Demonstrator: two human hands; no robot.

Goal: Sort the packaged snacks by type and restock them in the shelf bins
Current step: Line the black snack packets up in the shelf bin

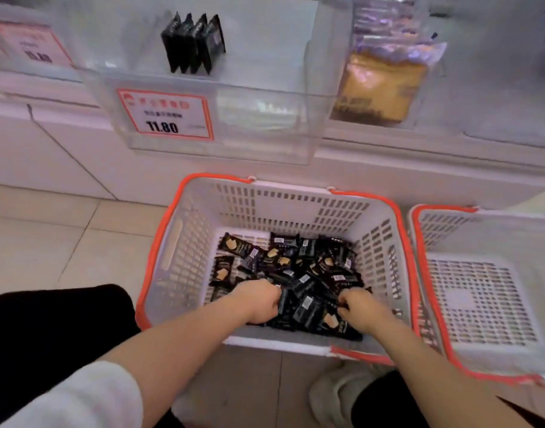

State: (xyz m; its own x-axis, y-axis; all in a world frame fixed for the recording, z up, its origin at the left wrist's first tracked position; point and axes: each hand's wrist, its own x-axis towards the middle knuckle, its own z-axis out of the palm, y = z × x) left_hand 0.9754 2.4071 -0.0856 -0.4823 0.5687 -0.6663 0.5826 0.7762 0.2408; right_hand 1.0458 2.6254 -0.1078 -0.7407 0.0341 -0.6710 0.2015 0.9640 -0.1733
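Both hands reach into the white basket [203, 217]. The left hand [259, 301] and right hand [359, 307] each grip black snack packets [308, 273].

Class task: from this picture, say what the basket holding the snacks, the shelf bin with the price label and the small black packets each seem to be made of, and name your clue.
White slotted basket with orange rim: moulded matte plastic, going by its slotted walls.
Clear shelf bin: transparent glossy plastic, probably acrylic; the shelf shows through.
Small black snack packets: thin printed film, seemingly plastic; crinkled, with light sheen.
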